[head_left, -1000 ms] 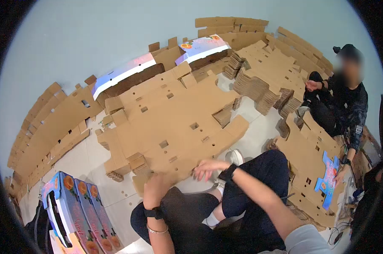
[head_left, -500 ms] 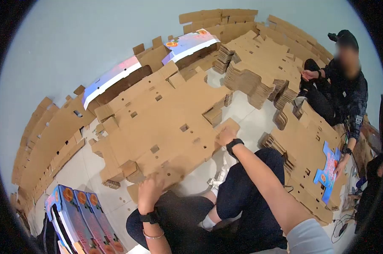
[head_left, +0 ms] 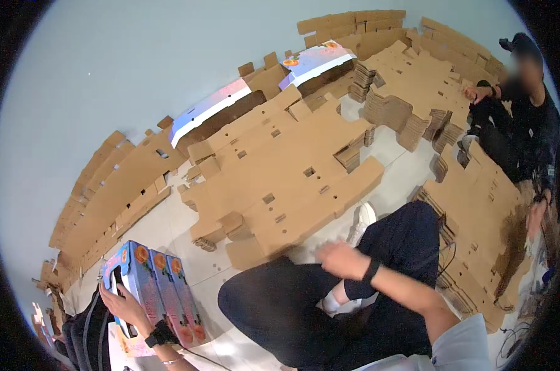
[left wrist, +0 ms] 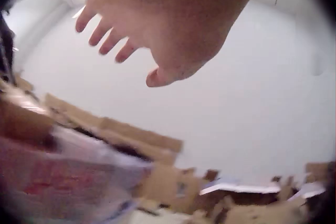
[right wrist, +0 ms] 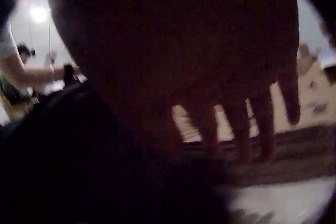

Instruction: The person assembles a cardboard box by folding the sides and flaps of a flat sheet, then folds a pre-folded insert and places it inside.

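My left hand [head_left: 124, 307] is over the near side of a row of blue-and-pink printed cartons [head_left: 145, 278], which carry orange fruit pictures. In the left wrist view its fingers [left wrist: 107, 37] are spread apart and nothing is between them. My right hand [head_left: 342, 260], blurred, hovers above my crossed legs, close to the near edge of a stack of flat brown cardboard blanks [head_left: 292, 179]. Seen from the right wrist, that hand is dark, with its fingers [right wrist: 239, 129] apart and holding nothing.
Printed lids [head_left: 209, 108] lie along the wall at the back, among upright cardboard pieces [head_left: 113, 198]. More stacked blanks [head_left: 416, 86] stand at the far right and right [head_left: 478, 216]. Another person [head_left: 527, 117] sits at the right. A black bag [head_left: 82, 337] lies at the lower left.
My left hand has left the near edge of the cardboard stack and moved left to the printed cartons. The right hand went to the stack's edge, then drew back over my legs.
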